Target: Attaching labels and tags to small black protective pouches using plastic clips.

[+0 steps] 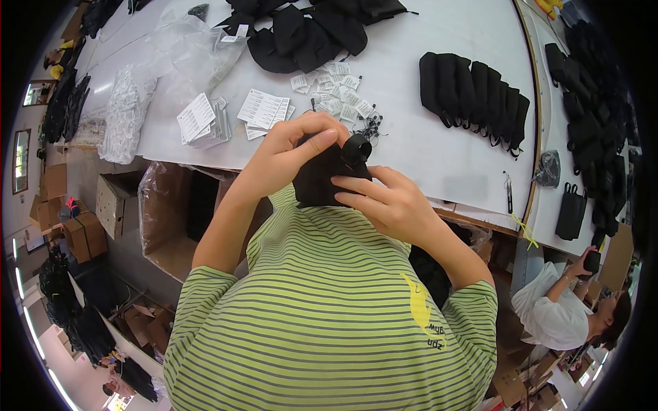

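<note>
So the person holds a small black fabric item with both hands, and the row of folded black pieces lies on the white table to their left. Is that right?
Not quite. In the head view the row of folded black pieces lies on the white table to the person's right, not their left. The rest holds: the left hand and the right hand both grip the small black fabric item.

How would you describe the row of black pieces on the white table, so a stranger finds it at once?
Start from the big white table and look to its right part, near the curved edge. There stands the row of black fabric pieces, overlapping neatly like fallen books. Unlike the loose black heap at the top, it is orderly and evenly spaced.
</note>
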Motion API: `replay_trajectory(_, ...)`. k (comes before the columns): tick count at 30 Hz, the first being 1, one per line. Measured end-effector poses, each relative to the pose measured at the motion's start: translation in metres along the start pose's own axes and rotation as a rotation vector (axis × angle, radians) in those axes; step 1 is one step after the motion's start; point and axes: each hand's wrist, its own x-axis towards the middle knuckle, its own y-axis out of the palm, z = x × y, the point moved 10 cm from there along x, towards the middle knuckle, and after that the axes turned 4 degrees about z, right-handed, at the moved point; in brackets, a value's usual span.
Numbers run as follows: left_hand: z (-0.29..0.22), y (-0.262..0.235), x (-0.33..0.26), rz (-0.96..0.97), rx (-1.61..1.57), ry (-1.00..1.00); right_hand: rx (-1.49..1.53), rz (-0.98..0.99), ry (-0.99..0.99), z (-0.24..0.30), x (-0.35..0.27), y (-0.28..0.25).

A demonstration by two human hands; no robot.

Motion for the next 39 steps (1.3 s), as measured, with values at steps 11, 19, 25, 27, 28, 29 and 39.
replay_trajectory(11,-0.010,0.000,-0.004,-0.007,0.237,0.071,0.003,-0.001,0.006,0.001,0.001,0.001)
replay_trajectory(19,-0.009,-0.002,-0.003,0.006,0.265,0.088,0.006,0.000,0.008,0.001,0.000,0.001)
replay_trajectory(25,-0.015,0.003,-0.003,0.022,0.255,0.109,0.009,0.002,0.012,0.000,0.000,0.002)
replay_trajectory(27,-0.015,0.003,-0.004,0.021,0.309,0.122,0.005,0.001,0.010,0.000,0.000,0.002)
replay_trajectory(28,-0.014,0.002,-0.004,0.021,0.309,0.122,0.008,-0.002,0.009,0.001,0.001,0.002)
replay_trajectory(29,-0.014,0.002,-0.004,0.037,0.315,0.132,0.012,-0.005,0.008,0.001,0.001,0.002)
replay_trajectory(39,0.002,-0.004,0.001,-0.064,-0.086,0.011,0.020,-0.009,0.016,-0.004,-0.001,0.000)
